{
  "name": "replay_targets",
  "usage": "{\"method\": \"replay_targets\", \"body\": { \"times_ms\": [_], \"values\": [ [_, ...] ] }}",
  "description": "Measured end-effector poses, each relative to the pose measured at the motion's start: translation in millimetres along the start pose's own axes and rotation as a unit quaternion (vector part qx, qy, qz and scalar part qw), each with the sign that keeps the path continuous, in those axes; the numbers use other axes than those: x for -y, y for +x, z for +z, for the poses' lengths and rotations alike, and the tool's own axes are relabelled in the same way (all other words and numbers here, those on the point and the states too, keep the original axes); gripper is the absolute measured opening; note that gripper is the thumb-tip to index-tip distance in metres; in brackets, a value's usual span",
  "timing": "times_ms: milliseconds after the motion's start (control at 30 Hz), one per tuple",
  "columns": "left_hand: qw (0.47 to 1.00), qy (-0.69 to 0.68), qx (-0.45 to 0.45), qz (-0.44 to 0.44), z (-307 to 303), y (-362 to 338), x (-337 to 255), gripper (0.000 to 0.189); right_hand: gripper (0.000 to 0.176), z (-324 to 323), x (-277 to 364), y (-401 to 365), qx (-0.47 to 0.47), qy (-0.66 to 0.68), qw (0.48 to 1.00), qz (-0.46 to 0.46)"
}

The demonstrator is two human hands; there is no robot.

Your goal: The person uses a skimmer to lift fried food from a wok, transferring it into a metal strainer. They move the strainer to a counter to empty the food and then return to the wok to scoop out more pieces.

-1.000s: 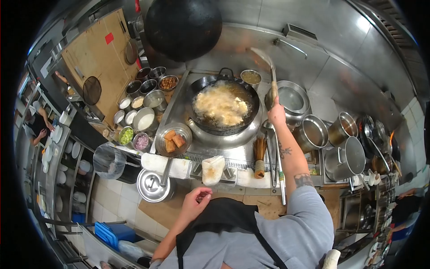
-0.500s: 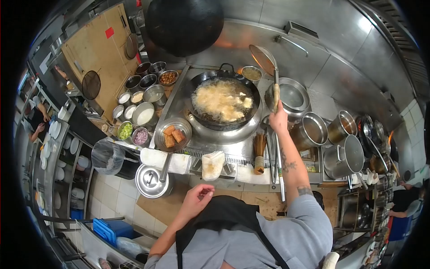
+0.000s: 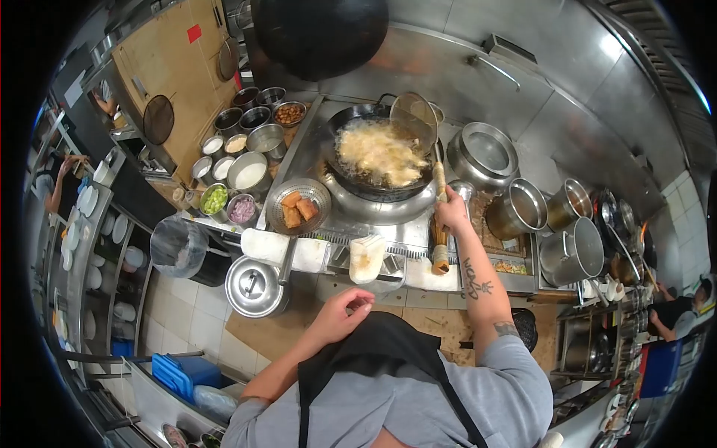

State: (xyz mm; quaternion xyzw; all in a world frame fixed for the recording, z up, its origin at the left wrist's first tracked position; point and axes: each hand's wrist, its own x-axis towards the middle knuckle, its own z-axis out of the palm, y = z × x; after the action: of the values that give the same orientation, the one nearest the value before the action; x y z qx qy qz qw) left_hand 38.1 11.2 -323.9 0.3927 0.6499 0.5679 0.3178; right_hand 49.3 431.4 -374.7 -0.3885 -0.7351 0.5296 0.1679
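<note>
We clamp the fingers of our right hand (image 3: 451, 213) on the handle (image 3: 438, 170) of one mesh strainer (image 3: 414, 121), tilted over the back-right rim of one wok (image 3: 340, 123) mid-stove (image 3: 340, 231). Foaming oil (image 3: 377, 151) hides how many pieces lie inside. Near our apron (image 3: 373, 347), our left hand (image 3: 343, 315) half-curls; we cannot tell whether thumb and fingertips meet. At the stove's front-left corner, one perforated ladle (image 3: 319, 203) carries three browned chunks (image 3: 306, 208). The strainer partly covers one bowl (image 3: 441, 114).
</note>
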Motion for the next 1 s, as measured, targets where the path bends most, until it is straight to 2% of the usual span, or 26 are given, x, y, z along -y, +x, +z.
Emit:
{"method": "replay_targets", "body": {
  "times_ms": [33,133,167,267,300,433,533,567,667,700,733,800,833,933,967,1000],
  "values": [
    [1.000,-0.001,-0.003,0.000,-2.7,-3.1,0.4,0.021,0.069,5.8,15.0,-8.1,0.031,0.077,0.995,0.052],
    [1.000,-0.003,-0.020,0.000,-9.9,-13.1,5.0,0.021,0.060,11.5,33.4,-13.3,0.105,0.190,0.969,0.116],
    [1.000,-0.003,-0.027,0.002,-12.1,-16.0,6.7,0.021,0.052,10.6,44.2,-18.4,0.128,0.207,0.960,0.139],
    [0.999,-0.014,-0.049,0.006,-17.7,-23.5,4.1,0.021,0.045,9.1,57.0,-26.5,0.168,0.250,0.941,0.154],
    [0.998,-0.013,-0.056,0.009,-19.7,-26.7,4.4,0.021,0.035,8.6,59.6,-31.1,0.151,0.260,0.941,0.155],
    [0.997,-0.020,-0.068,0.018,-24.4,-31.4,9.2,0.020,0.024,21.8,67.1,-28.9,0.174,0.305,0.919,0.179],
    [0.999,-0.002,-0.049,0.021,-26.0,-30.9,6.3,0.021,0.016,72.8,77.0,-48.7,0.185,0.347,0.898,0.199],
    [0.999,0.010,-0.043,0.023,-28.6,-29.8,4.5,0.021,0.017,76.2,86.2,-56.8,0.197,0.352,0.898,0.176],
    [0.998,0.002,-0.052,0.028,-30.9,-29.3,7.4,0.021,0.021,46.9,98.4,-30.7,0.210,0.455,0.826,0.258],
    [0.999,0.002,-0.046,0.025,-29.9,-31.0,7.2,0.021,0.025,34.4,100.7,-21.6,0.203,0.503,0.785,0.300],
    [0.999,0.002,-0.040,0.022,-29.6,-31.7,6.5,0.021,0.026,30.5,106.7,-27.3,0.223,0.537,0.756,0.299],
    [0.998,0.003,-0.042,0.036,-31.4,-24.3,5.2,0.021,0.022,54.6,114.3,-47.5,0.201,0.476,0.827,0.220],
    [0.998,0.004,-0.045,0.043,-31.5,-24.6,5.9,0.021,0.020,64.2,120.1,-56.8,0.229,0.471,0.817,0.241],
    [0.998,0.005,-0.044,0.036,-33.9,-28.5,4.4,0.021,0.022,31.9,111.3,-23.7,0.254,0.526,0.769,0.259],
    [0.999,0.002,-0.043,0.033,-32.3,-26.9,3.1,0.021,0.028,30.8,106.8,-22.2,0.212,0.513,0.794,0.248],
    [0.998,0.000,-0.047,0.036,-31.6,-24.2,4.1,0.020,0.027,42.1,98.3,-24.8,0.148,0.434,0.866,0.199]
  ]
}}
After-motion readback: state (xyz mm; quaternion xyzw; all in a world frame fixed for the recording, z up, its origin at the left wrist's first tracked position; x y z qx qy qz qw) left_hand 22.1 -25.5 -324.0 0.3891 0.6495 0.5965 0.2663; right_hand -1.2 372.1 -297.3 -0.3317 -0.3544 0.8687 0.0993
